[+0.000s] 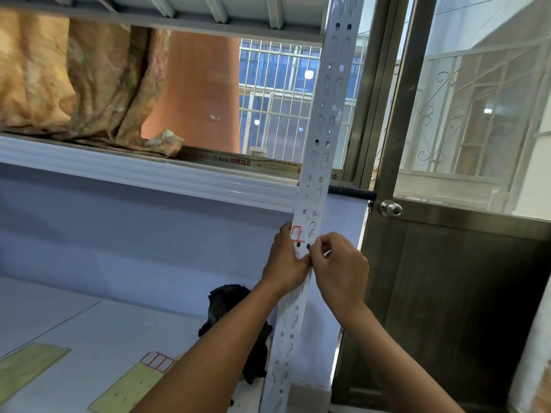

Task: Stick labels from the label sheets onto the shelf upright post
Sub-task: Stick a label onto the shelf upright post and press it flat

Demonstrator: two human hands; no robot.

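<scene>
A white perforated shelf upright post point(323, 120) runs from top to bottom, right of centre. A red-edged white label point(297, 234) sits stuck on its left face at mid height. My left hand point(286, 257) rests against the post's left edge just below that label, fingers pressed to the metal. My right hand point(340, 263) pinches at the post's front beside the left hand; something small and white shows between its fingertips, too small to make out. A label sheet point(156, 360) with red-bordered labels lies on the shelf below, partly behind my left forearm.
Two yellow-green backing sheets point(26, 365) point(125, 391) lie on the white shelf board point(74, 323). A black crumpled bag point(229, 299) sits by the post's base. A patterned cloth point(74, 79) lies on the upper shelf. A door with a round knob point(390, 208) stands right.
</scene>
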